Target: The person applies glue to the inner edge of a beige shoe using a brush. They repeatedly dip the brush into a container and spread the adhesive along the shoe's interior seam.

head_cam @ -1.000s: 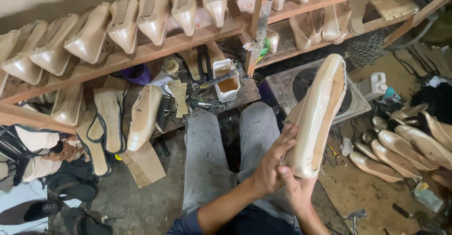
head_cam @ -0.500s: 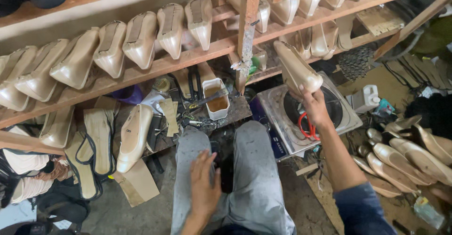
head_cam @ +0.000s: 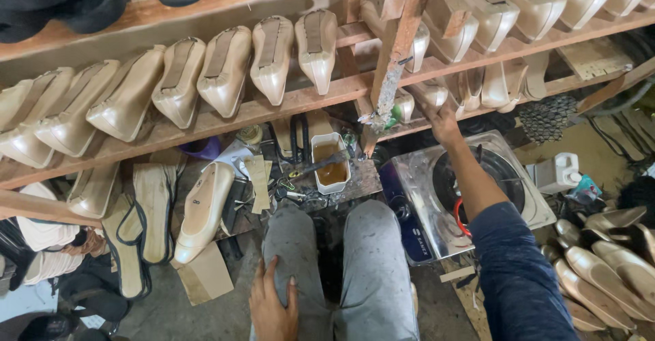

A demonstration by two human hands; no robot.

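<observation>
My right hand (head_cam: 445, 121) reaches up to the lower wooden shelf (head_cam: 300, 98), fingers around the underside of a beige high-heeled shoe (head_cam: 430, 94) that rests among other beige shoes there. My left hand (head_cam: 273, 305) lies flat on my left thigh in grey trousers (head_cam: 372, 259), holding nothing, fingers apart.
Rows of beige shoes (head_cam: 225, 68) fill the shelves on both sides of an upright wooden post (head_cam: 397, 54). A white tub of brown glue (head_cam: 332, 167) stands ahead of my knees. A metal box with a round opening (head_cam: 423, 177) is on the right, with a white jug (head_cam: 556, 174) and floor shoes (head_cam: 607, 266).
Both hands held the beige shoe a second ago. The right hand has carried it up to the shelf, and the left hand has dropped onto my thigh.
</observation>
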